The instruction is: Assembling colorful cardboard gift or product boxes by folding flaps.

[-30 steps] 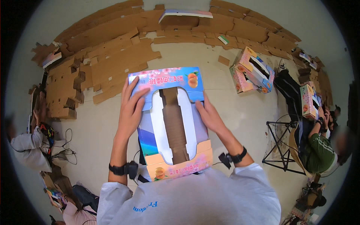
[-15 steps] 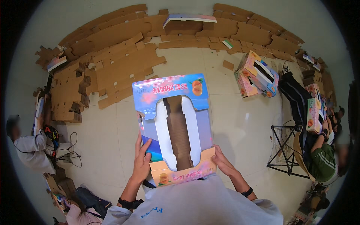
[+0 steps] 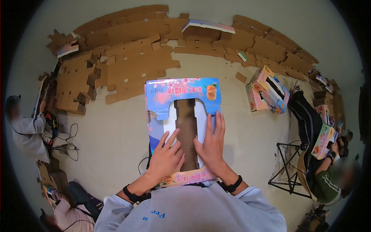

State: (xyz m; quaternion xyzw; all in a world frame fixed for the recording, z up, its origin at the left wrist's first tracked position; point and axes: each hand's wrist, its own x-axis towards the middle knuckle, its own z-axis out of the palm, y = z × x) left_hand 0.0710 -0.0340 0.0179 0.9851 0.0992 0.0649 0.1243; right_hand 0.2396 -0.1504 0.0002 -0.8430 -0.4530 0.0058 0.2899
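Against my chest, the box (image 3: 181, 127) stands tilted with its long axis running straight away from me: near end by my collar, far end with the printed fruit out over the floor (image 3: 108, 139). It is a flat, colourful carton blank with a tall cut-out down its middle, and brown card (image 3: 187, 127) shows through that opening along the same axis.

My left hand (image 3: 167, 157) lies flat on the box's near half, left of the brown strip, fingers (image 3: 170, 140) spread and pointing up and away, not curled round anything. My right hand (image 3: 212, 145) lies flat on the other side of the strip, fingers straight and close together, reaching further up the box than the left ones. Both palms press on the face; neither grips an edge.

So the strip runs between my two hands, and the box's far half lies beyond all my fingertips. The right hand is nearer that far end.

Beyond the box, brown cardboard sheets (image 3: 127, 65) cover the floor. To the box's right lies a folded carton (image 3: 267, 92), well apart.
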